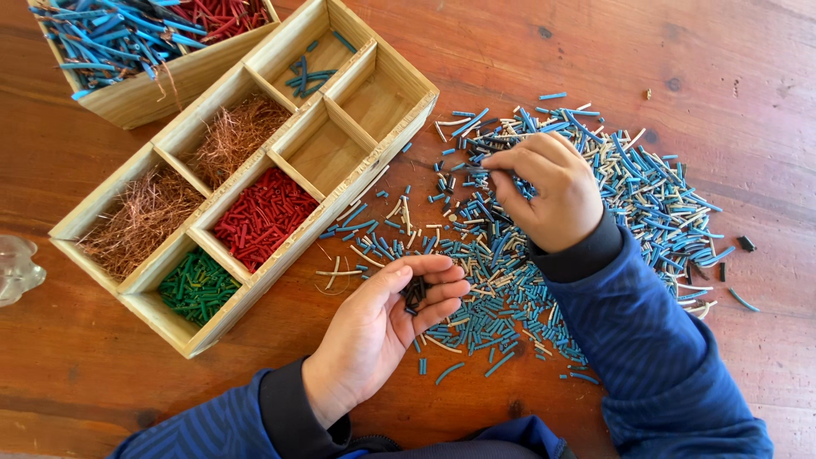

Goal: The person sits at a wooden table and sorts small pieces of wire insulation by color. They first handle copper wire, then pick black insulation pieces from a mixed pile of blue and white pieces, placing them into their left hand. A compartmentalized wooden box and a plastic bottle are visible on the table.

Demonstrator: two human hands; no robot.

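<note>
Glass obj (15, 270) cut off left.

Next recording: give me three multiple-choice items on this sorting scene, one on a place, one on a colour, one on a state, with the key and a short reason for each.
1. Where do the red pieces in the divided wooden tray lie?
A. In the compartment next to the green pieces
B. In the far corner compartment
C. Outside the tray on the table

2. What colour are the pieces cupped in the left hand?
A. Red
B. Black
C. Green

3. What is the right hand doing?
A. Resting flat beside the tray
B. Gripping the tray's rim
C. Pinching at the loose pile with its fingertips

Key: 1 A, the red pieces fill the compartment beside the green pieces. 2 B, the black pieces sit in the curled palm. 3 C, its fingertips meet over the pile of blue and beige pieces.
</note>
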